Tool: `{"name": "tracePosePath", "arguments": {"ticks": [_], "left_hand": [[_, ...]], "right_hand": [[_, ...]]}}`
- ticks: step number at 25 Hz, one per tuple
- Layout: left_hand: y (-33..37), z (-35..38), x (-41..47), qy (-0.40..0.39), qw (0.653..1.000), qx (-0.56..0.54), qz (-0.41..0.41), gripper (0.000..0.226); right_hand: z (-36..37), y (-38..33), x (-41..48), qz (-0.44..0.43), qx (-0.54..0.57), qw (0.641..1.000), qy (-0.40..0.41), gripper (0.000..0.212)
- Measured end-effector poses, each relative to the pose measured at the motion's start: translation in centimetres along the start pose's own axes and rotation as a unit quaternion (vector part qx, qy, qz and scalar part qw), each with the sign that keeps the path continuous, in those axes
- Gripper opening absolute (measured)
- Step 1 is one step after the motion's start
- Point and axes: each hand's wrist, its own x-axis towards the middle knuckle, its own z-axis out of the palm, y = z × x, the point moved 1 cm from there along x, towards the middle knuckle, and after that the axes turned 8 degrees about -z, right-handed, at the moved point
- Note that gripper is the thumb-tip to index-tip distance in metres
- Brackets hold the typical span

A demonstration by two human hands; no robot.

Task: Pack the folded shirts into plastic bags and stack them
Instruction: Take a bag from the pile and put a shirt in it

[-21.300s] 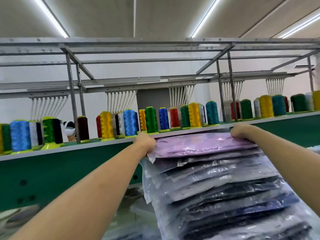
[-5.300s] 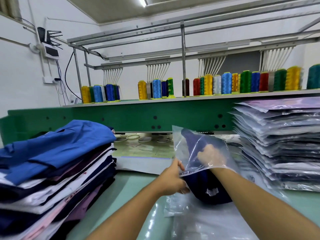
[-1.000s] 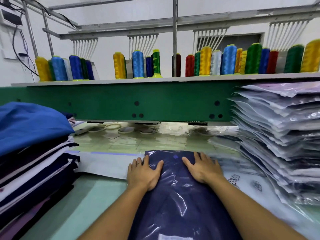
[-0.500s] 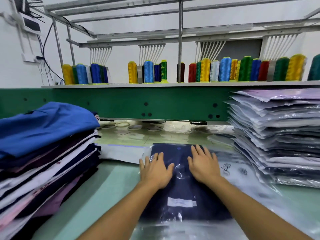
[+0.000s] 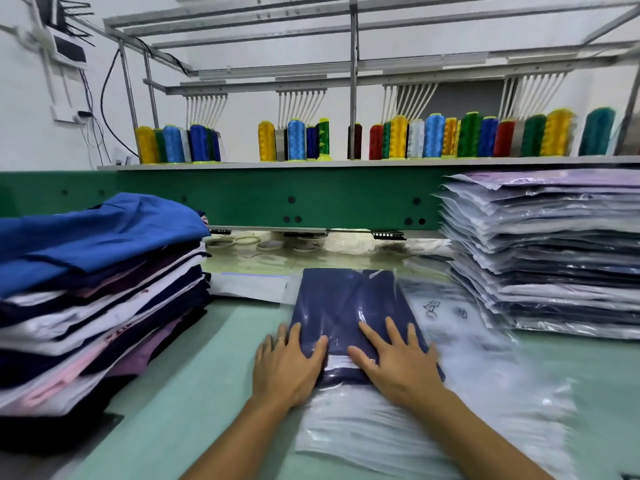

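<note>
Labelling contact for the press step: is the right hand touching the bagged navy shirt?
Touching. Head view: the right hand lies flat, fingers spread, on the bagged navy shirt, with no gap visible.

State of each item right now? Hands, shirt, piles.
left hand: pressing flat on navy shirt
right hand: pressing flat on navy shirt
navy shirt: folded, inside clear bag, lying flat
bagged stack: piled at right, lilac on top
unbagged pile: folded at left, blue on top
loose bags: flat under the shirt

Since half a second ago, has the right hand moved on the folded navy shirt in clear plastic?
Yes. The right hand slid toward the person along the bagged navy shirt, reaching its white label.
</note>
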Motion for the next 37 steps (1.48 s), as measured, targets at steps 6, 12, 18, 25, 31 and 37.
{"name": "tracePosePath", "arguments": {"ticks": [6,12,18,25,31,37], "left_hand": [[-0.8,-2.0,-0.8,0.111,0.992,0.033,-0.041,0.071],[-3.3,-3.3,0.4,0.013,0.974,-0.208,-0.086,0.033],[-3.8,-4.5,0.7,-0.083,0.855,-0.501,-0.102,0.024],[-2.9,-4.7,0.1,-0.148,0.793,-0.589,-0.051,0.025],[-1.9,-4.2,-0.5,-0.188,0.752,-0.631,-0.025,0.023],[-0.9,-4.0,-0.9,-0.215,0.691,-0.689,-0.048,0.03]], "right_hand": [[-0.3,1.0,-0.2,0.031,0.003,0.999,0.023,0.092],[-0.7,1.7,1.5,0.016,0.004,0.999,0.03,0.082],[-1.4,-1.2,-0.1,-0.225,0.062,0.949,0.211,0.035],[-0.7,-5.9,-1.3,-0.276,0.069,0.95,0.126,0.014],[-1.1,-8.7,-2.1,-0.259,0.109,0.934,0.218,0.025],[-1.1,-9.4,-2.7,-0.273,0.039,0.914,0.298,0.022]]}}
